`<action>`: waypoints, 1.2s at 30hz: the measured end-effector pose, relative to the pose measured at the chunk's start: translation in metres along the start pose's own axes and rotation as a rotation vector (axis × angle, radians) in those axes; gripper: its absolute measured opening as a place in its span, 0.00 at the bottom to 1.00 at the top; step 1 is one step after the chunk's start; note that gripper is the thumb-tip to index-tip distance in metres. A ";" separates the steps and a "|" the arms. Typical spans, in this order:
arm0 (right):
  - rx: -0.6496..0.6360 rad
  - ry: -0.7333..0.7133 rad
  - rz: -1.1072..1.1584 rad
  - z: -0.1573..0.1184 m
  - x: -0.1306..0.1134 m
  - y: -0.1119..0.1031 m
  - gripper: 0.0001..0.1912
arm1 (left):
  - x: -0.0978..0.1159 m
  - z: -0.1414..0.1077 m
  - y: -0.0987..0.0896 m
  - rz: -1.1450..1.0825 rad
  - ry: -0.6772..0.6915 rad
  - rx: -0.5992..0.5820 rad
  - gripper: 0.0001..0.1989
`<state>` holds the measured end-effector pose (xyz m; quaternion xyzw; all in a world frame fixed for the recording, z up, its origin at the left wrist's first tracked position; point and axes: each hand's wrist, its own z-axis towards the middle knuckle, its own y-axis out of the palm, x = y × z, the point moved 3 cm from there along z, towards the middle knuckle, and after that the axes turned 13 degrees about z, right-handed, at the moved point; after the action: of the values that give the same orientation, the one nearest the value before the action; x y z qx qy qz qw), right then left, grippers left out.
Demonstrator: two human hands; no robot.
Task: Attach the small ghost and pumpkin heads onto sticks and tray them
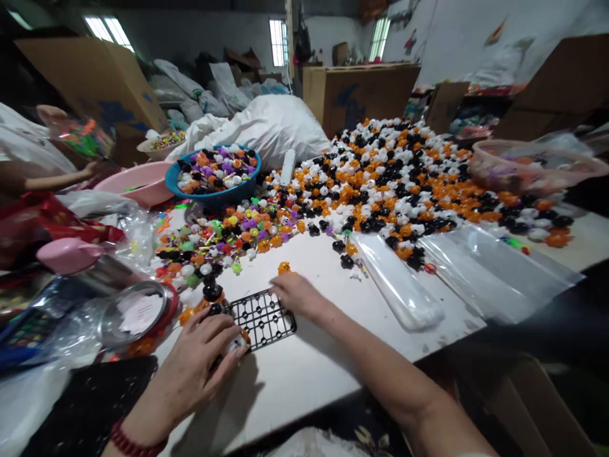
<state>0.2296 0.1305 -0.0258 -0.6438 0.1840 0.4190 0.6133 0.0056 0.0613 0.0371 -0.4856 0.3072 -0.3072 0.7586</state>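
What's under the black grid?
Through the openings of the black grid, white tabletop shows. The left hand hides part of the left side, the right hand the far right corner; what lies beneath there can't be seen.

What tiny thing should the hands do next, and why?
Perhaps the left hand should press the white toy it partly hides into the black grid, because that toy is right by the grid's left end, many squares look bare, and the right hand is at the far right corner.
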 end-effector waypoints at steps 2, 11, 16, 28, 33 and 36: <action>0.175 0.260 -0.183 0.011 0.028 -0.052 0.15 | 0.000 0.000 0.000 -0.003 -0.002 0.002 0.10; 0.348 0.615 -0.374 0.053 0.118 -0.144 0.14 | 0.001 -0.005 0.001 -0.018 -0.046 -0.058 0.11; 0.341 0.552 -0.231 0.063 0.112 -0.136 0.13 | 0.003 -0.006 -0.001 -0.036 -0.072 -0.077 0.10; 0.009 0.277 1.076 0.010 0.041 -0.019 0.24 | 0.007 -0.004 -0.003 -0.110 -0.132 -0.139 0.10; -0.045 0.286 1.140 0.004 0.021 0.012 0.23 | 0.009 -0.004 -0.005 -0.138 -0.145 -0.160 0.10; -0.078 0.279 1.094 0.003 0.010 0.021 0.21 | 0.009 -0.005 -0.004 -0.139 -0.158 -0.161 0.10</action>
<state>0.2186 0.1321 -0.0470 -0.5261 0.5547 0.5931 0.2525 0.0067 0.0507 0.0379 -0.5879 0.2359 -0.2943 0.7156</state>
